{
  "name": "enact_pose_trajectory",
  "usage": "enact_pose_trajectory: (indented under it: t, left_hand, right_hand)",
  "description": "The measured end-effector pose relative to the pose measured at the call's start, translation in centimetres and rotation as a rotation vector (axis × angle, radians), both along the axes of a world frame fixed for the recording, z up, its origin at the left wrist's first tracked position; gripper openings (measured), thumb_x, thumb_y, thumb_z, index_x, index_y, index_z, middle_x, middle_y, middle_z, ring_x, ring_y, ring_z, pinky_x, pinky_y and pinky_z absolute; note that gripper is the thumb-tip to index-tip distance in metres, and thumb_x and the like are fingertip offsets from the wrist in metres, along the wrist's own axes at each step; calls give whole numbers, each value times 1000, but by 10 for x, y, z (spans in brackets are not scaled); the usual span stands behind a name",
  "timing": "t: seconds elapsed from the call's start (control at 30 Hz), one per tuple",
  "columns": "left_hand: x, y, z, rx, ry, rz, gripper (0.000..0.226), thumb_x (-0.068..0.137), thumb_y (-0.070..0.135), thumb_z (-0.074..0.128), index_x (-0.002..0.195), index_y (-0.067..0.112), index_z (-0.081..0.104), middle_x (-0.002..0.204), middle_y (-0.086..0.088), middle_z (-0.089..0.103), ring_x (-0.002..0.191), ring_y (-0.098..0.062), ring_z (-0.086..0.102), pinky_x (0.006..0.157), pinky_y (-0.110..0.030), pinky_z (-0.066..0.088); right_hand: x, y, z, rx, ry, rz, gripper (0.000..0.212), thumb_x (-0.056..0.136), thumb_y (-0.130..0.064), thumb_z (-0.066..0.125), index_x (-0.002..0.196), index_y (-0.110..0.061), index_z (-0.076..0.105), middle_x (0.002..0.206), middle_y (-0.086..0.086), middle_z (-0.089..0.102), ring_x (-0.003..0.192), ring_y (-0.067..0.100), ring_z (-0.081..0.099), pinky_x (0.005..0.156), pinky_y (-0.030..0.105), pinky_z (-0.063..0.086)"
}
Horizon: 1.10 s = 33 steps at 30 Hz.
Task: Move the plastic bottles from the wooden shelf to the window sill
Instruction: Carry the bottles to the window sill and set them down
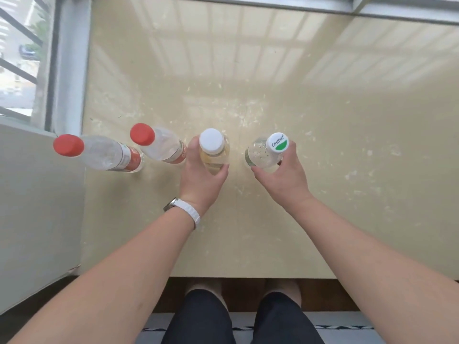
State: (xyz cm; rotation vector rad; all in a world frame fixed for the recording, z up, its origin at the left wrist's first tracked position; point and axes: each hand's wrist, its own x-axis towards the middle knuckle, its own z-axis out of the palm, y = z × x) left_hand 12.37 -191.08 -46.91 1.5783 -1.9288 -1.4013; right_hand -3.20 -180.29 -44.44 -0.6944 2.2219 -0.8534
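Observation:
Several plastic bottles stand in a row on the beige stone window sill [248,83]. Two clear ones with red caps stand at the left: one [106,153] near the wall, the other [161,145] beside it. My left hand [201,175] grips a white-capped bottle of yellowish liquid [213,150] from behind. My right hand [283,170] wraps around a clear bottle with a white and green cap [263,152]. Both held bottles are upright, with their bases at the sill. The wooden shelf is not in view.
A window with bars [19,58] and its grey frame [72,63] border the sill at the left, another frame [372,8] at the far edge. A pale wall [37,207] stands at the left. The sill's front edge runs just above my knees.

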Motion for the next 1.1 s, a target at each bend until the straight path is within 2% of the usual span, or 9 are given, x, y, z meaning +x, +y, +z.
enact_pose_trajectory:
  t: [0.17,0.23,0.37,0.53,0.67,0.83,0.97,1.1]
  left_hand:
    - [-5,4,-2,-27,-8,30,81,82,20,80,146,21,31,123,27,42,109,5,42,98,-24,41]
    - [-5,5,-2,-2,-5,36,83,81,22,80,146,25,29,126,32,42,115,4,43,100,-27,41]
    - [1,6,-1,69,-5,38,93,81,28,81,152,25,22,154,11,37,139,-12,41,114,-41,37]
    - [22,16,25,84,-57,-23,88,86,30,77,155,22,23,158,7,35,142,-13,39,113,-31,32]
    - [38,19,66,-38,-112,-158,73,91,25,71,153,13,33,153,-1,42,142,-17,39,116,-31,29]
    - [56,17,120,-241,-163,-360,51,93,20,69,139,6,53,149,-11,48,140,-27,42,115,-34,30]
    - [63,12,160,-370,-186,-477,46,91,29,65,133,10,61,144,-13,54,132,-33,48,108,-42,36]
    - [66,6,196,-506,-215,-597,50,88,43,52,126,13,64,136,-13,59,118,-35,58,98,-45,44]
  right_hand:
    - [0,2,-2,-3,-4,-10,69,78,-30,78,131,-30,33,109,-32,43,106,6,50,87,25,41]
    - [-1,3,-3,0,-22,0,71,78,-30,79,132,-31,32,110,-31,43,106,5,49,87,24,39]
    - [0,9,-3,-16,-46,28,76,77,-32,80,135,-29,31,126,-19,45,115,2,45,93,21,35]
    - [0,22,11,-12,-15,44,74,80,-35,75,140,-25,33,142,-11,41,132,8,40,108,33,37]
    - [-3,30,45,21,49,68,64,88,-31,65,144,-22,35,146,-6,40,133,12,39,110,36,36]
    - [-5,37,92,43,185,132,51,93,-32,58,140,-19,44,143,-5,45,131,17,42,101,26,33]
    - [-4,44,132,99,310,220,49,95,-34,54,141,-19,45,146,-2,44,134,17,36,103,28,30]
    - [4,56,176,150,433,287,51,97,-38,50,144,-20,43,150,-1,41,139,17,31,110,32,27]
